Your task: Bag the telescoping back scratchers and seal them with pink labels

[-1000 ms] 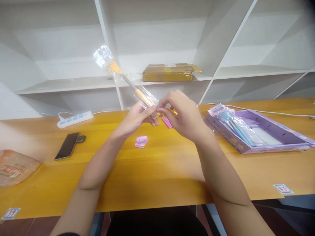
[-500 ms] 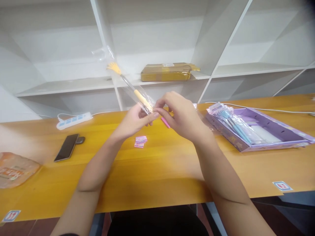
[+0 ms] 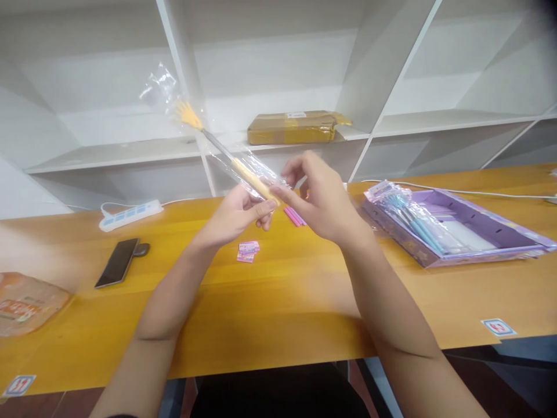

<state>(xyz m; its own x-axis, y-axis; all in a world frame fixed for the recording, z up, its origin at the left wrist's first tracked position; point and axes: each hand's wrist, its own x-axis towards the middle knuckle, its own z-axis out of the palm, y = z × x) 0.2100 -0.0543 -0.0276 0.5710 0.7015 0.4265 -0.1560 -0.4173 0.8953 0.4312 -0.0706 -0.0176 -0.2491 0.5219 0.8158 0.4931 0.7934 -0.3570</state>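
My left hand (image 3: 237, 215) is closed on the lower end of a yellow back scratcher (image 3: 217, 148), a thin rod with a small yellow claw head, wrapped in a clear plastic sleeve (image 3: 161, 87). It slants up to the left above the table. My right hand (image 3: 317, 200) meets it at the handle end, thumb and forefinger pinching the plastic there while the other fingers are lifted apart. Pink sticks (image 3: 295, 216) lie on the wooden table (image 3: 278, 302) just beneath my hands. Small pink cards (image 3: 248, 251) lie a little nearer.
A purple tray (image 3: 478, 229) with packaged blue pens stands at the right. A phone (image 3: 117, 262) and a white power strip (image 3: 130, 212) lie at the left, an orange packet (image 3: 26, 302) at the left edge. A brown parcel (image 3: 296, 126) rests on the white shelf behind.
The back scratcher has tilted further to the left, its head and loose plastic end now lower-angled and farther out. My right hand's outer fingers have lifted apart.
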